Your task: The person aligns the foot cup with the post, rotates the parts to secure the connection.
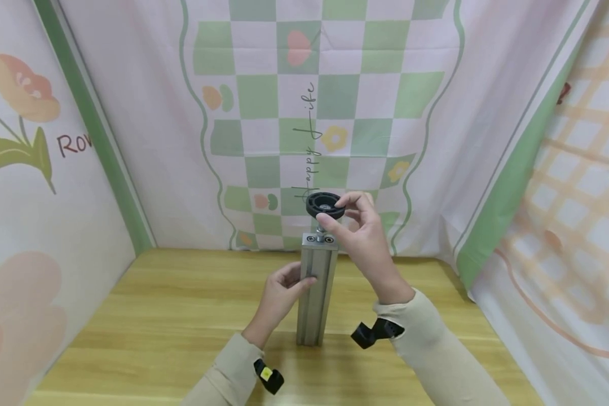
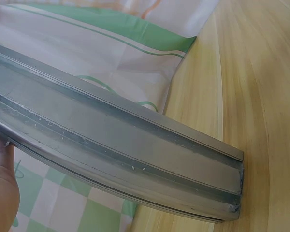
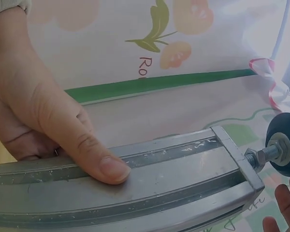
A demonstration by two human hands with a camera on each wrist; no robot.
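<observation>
Checked cloth with the words "Happy Life" hangs behind an upright metal profile, whose foot stands on a wood-grain tabletop. A person in beige sleeves works at the profile from its near side, one forearm reaching in from either side of it.

The profile, a grooved bar, rises between the two hands. The right hand, beside and above the profile's upper end, pinches a black disc, thumb on its near rim and a fingertip over its far right edge, the grasp only as wide as the disc. The left hand grips the profile partway up its left side, thumb flat on the near face and the other fingers reaching behind, largely hidden in the head view. Dark wrist devices sit at both cuffs, low on either side of the profile.

The disc sits directly above the profile's top, joined to its end plate by a threaded bolt. Beside the bolt, dark-ringed screws show in the profile's top.
</observation>
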